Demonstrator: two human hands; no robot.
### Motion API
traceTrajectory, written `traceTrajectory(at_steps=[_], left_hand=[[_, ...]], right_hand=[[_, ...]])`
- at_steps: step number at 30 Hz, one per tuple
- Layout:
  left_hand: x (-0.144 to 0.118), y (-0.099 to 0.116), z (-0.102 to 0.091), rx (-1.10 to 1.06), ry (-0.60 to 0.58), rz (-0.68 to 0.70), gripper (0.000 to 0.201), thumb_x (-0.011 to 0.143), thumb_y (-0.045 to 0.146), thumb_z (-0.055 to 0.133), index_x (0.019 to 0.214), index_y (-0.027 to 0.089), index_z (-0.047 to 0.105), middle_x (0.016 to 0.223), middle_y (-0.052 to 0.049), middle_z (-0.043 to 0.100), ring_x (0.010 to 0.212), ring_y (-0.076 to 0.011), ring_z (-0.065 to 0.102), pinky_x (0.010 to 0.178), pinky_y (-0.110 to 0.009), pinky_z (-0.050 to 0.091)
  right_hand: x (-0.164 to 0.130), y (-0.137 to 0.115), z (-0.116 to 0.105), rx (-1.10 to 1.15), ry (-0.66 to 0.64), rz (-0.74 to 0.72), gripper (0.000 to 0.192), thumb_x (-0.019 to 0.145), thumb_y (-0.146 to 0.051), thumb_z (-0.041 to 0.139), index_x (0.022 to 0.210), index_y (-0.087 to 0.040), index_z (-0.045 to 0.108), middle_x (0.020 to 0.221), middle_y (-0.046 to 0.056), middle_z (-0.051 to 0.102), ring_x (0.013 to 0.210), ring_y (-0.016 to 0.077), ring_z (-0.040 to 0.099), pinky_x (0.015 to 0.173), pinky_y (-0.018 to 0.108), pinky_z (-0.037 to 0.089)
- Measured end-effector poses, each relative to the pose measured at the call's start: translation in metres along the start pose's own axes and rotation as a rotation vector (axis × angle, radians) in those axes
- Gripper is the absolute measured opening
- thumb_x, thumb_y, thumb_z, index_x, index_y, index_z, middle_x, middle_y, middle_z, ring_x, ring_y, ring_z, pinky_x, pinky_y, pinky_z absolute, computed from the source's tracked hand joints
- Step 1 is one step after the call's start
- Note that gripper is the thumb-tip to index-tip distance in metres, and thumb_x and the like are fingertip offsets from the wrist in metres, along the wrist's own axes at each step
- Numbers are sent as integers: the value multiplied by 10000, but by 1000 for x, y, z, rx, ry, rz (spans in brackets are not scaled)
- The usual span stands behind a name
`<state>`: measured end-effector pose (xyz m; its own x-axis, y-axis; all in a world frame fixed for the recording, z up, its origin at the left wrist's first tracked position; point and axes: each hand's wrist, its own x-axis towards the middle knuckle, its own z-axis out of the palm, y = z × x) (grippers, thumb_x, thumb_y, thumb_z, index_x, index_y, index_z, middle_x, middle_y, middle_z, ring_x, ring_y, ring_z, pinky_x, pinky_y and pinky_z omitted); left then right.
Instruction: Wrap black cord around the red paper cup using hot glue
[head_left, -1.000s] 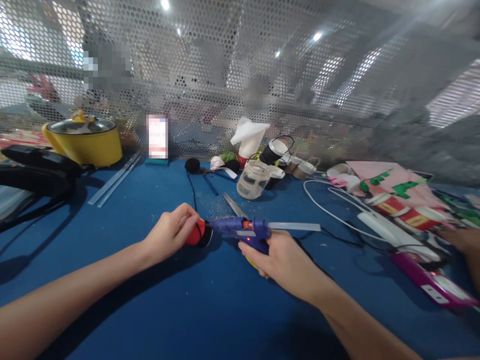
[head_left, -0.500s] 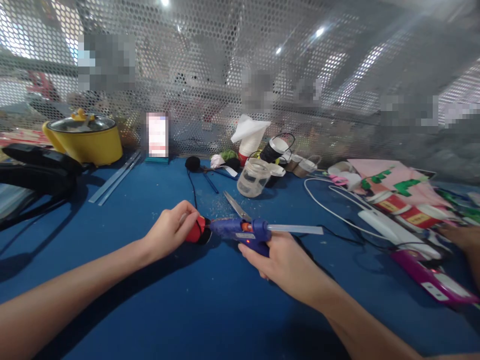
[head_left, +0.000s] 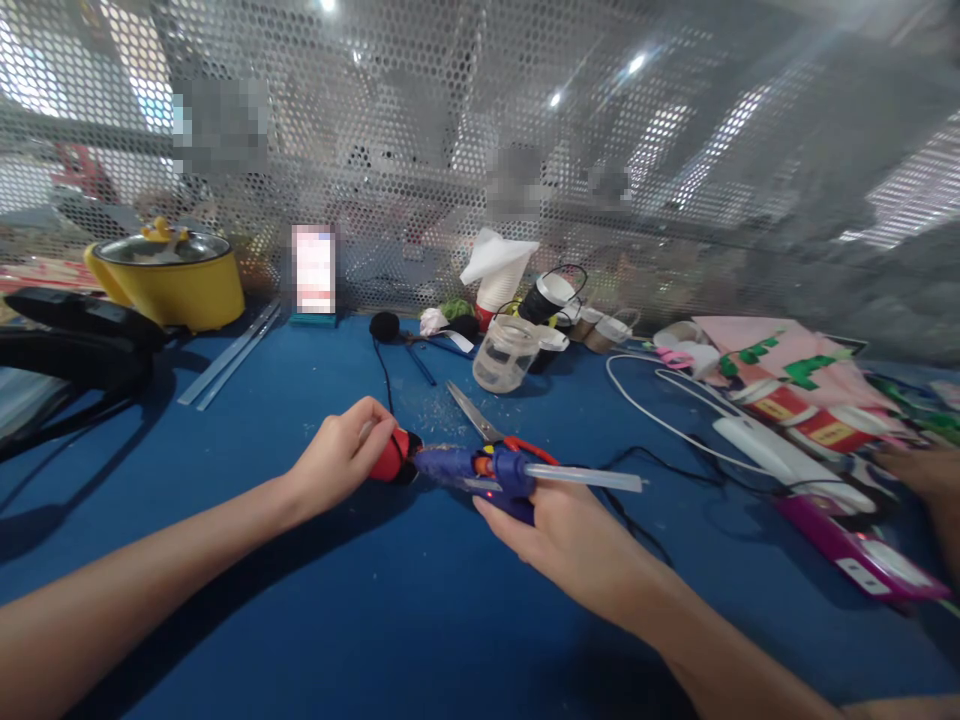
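On the blue table [head_left: 420,620], your left hand [head_left: 341,460] pinches one red-and-black piece [head_left: 396,458], fingers curled tight. Your right hand [head_left: 559,530] wraps shut around one blue glue gun [head_left: 480,470], its nozzle seemingly touching the piece.

Light: bright overhead spots, glare through mesh screen [head_left: 480,150].
Shadows: soft, under forearms.
Edges: wide-angle bending, blur.

**Behind the mesh, a crowded blue bench**

We look across a blue work table [head_left: 225,560] that runs up to a screen of perforated metal mesh [head_left: 465,160], pale and hazy, with blurred shapes of a larger hall behind it. Ceiling lamps [head_left: 636,64] glint through the holes as bright spots, and daylight glows from windows [head_left: 45,70] at the far left. We see clutter lining the table's far edge, under even, cool light.
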<state>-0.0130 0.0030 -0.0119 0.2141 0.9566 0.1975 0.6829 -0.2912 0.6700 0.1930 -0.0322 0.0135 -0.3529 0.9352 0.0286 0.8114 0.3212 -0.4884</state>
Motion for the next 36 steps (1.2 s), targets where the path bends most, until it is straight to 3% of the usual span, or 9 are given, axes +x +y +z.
traceTrajectory(at_steps=[5, 13, 18, 24, 31, 36], left_hand=[[0, 0, 0, 3, 10, -6, 229, 807, 332, 316, 769, 160, 463, 634, -7, 564, 554, -113, 484, 527, -228, 367], [-3, 0, 1, 16, 4, 25, 224, 813, 331, 318, 772, 162, 458, 645, -17, 590, 570, -119, 516, 531, -227, 377], [-5, -3, 1, 17, -7, 94, 210, 819, 308, 318, 795, 157, 461, 663, -28, 609, 580, -117, 538, 534, -220, 387], [-6, -5, 3, 84, 8, 165, 193, 816, 290, 322, 789, 153, 455, 515, 22, 540, 427, -80, 446, 439, -189, 342], [-6, -4, 2, 101, 43, 235, 139, 809, 245, 342, 777, 159, 447, 450, 62, 479, 387, -61, 415, 416, -167, 333], [-5, -5, 2, 110, 75, 251, 123, 805, 236, 353, 780, 164, 450, 465, 55, 505, 398, -67, 445, 423, -169, 349]], right_hand=[[1, 2, 1, -26, 5, -37, 163, 734, -235, 449, 801, -161, 578, 700, 52, 614, 645, 184, 570, 574, 266, 426], [5, 1, -3, 137, 50, -45, 135, 745, -236, 434, 691, -168, 538, 448, -20, 501, 436, 126, 518, 468, 225, 413], [10, 3, -3, 248, 20, 30, 157, 733, -274, 437, 643, -164, 505, 431, -34, 469, 360, 100, 476, 384, 201, 380], [16, 4, -4, 287, -45, 74, 257, 733, -303, 428, 510, -177, 420, 397, -33, 458, 363, 90, 467, 409, 199, 380], [22, 7, -3, 366, -83, 126, 246, 726, -324, 452, 533, -175, 421, 375, -35, 449, 339, 87, 440, 379, 205, 374], [28, 13, -8, 625, -90, 117, 150, 699, -291, 523, 691, -163, 444, 387, -56, 472, 338, 86, 454, 376, 199, 387]])
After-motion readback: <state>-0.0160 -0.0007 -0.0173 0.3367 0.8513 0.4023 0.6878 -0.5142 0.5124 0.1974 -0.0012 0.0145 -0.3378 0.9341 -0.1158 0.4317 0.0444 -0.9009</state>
